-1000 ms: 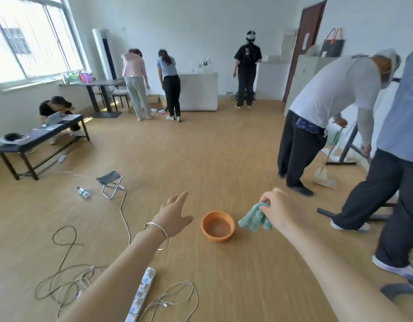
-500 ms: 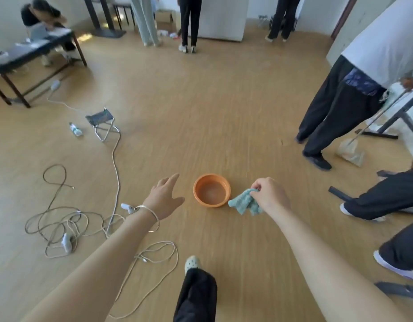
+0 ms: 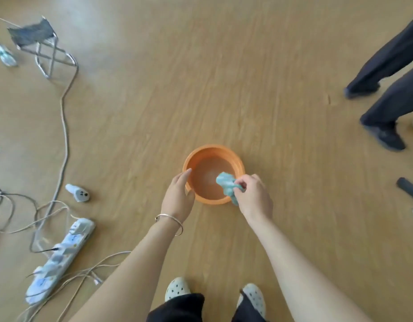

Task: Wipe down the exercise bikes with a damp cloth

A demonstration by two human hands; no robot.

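Two spotted clogs [image 3: 177, 290] are planted at six o'clock. Just beyond them, the left hand [image 3: 177, 196] lies with fairly straight fingers against the orange basin [image 3: 212, 148], on its rim at nine o'clock, steadying it by the look of things. The right hand [image 3: 253, 197] pinches the teal cloth [image 3: 226, 184] by its bunched near end, over the basin's four o'clock side, with the free end drooping inside. It looks soft, light and floppy. Once wet it should turn heavier and drip, so gather it whole in the palm and squeeze. One basin, one cloth. Farther out there's one power strip [image 3: 61, 259] at eight o'clock and one folding stool [image 3: 39, 40] at ten. No bike is in sight.
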